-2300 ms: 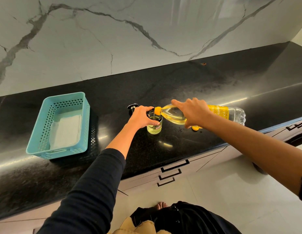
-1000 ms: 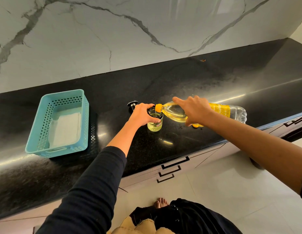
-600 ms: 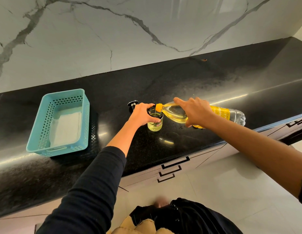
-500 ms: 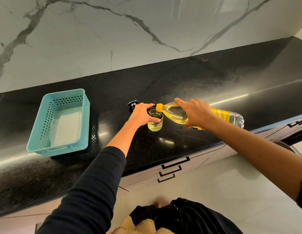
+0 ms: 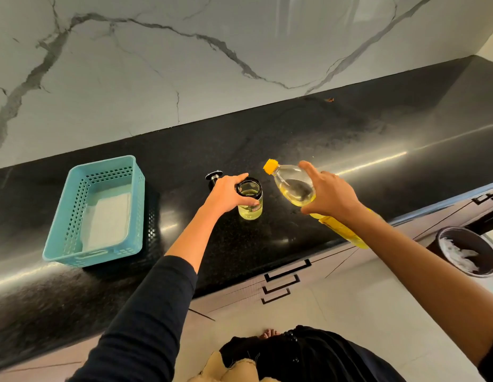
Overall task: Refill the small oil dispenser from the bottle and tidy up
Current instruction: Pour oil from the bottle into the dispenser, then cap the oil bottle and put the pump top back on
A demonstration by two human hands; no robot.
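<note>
First, my left hand (image 5: 226, 195): fingers and thumb curled round the black collar of the small oil dispenser (image 5: 251, 209), gripping it near the top.

The dispenser: clear glass, upright on the black surface (image 5: 295, 139), mouth uncovered, yellow oil in its lower part.

My right hand (image 5: 332, 197): wrapped round the shoulder of the oil bottle (image 5: 292, 186), index finger stretched along its upper side.

The bottle: clear plastic with a yellow label (image 5: 339, 230) toward the base. I held it above the surface on a slant. Its yellow top (image 5: 270, 165) pointed up and toward the wall, and its base came back toward me past the front edge. Oil lay pooled along its lower side. The top stood near the dispenser, to its right, and apart from it. I could not tell whether it was capped.

Pump top (image 5: 213, 176): black and metal, on the surface just behind my left hand.

Basket (image 5: 102, 164): blue, perforated, well to the left, with a white liner (image 5: 107, 219) in its bottom.

Marble wall (image 5: 184, 64): white with grey veins, behind the surface.

Drawer handles (image 5: 288, 268): black, below the front edge.

Bin (image 5: 485, 245): dark, on the floor at right, with something white inside.
</note>
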